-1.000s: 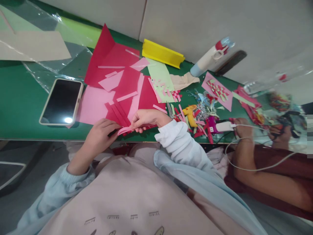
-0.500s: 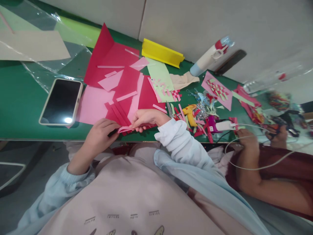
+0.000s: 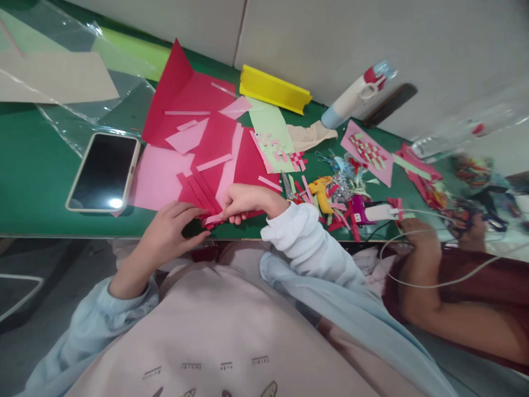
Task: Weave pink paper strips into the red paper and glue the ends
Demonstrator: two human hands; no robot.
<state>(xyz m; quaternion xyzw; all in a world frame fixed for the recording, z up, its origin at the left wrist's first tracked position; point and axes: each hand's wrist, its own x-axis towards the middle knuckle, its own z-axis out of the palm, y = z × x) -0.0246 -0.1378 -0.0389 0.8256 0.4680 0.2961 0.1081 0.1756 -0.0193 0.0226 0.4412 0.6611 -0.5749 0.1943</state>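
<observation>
Near the table's front edge, my right hand (image 3: 246,203) pinches a pink paper strip (image 3: 214,219). The strip's free end points left toward my other hand. My left hand (image 3: 173,226) is beside that end, thumb and fingers apart with a gap between them. Red paper strips (image 3: 200,190) lie under and just beyond my hands, on pink and red sheets. A large red sheet (image 3: 215,132) with loose pink pieces on it spreads behind them. Part of the held strip is hidden by my right fingers.
A phone (image 3: 104,172) lies at the left. Scissors (image 3: 288,184), a yellow glue gun (image 3: 322,193) and paper scraps are to the right. A yellow holder (image 3: 275,89) and a bottle (image 3: 353,95) are at the back. A co-worker's arm (image 3: 421,264) is at far right.
My left fingers have opened and let go of the pink strip's end, the hand easing slightly left. The strip, bent in a loop before, now lies flatter. My right hand keeps its pinch.
</observation>
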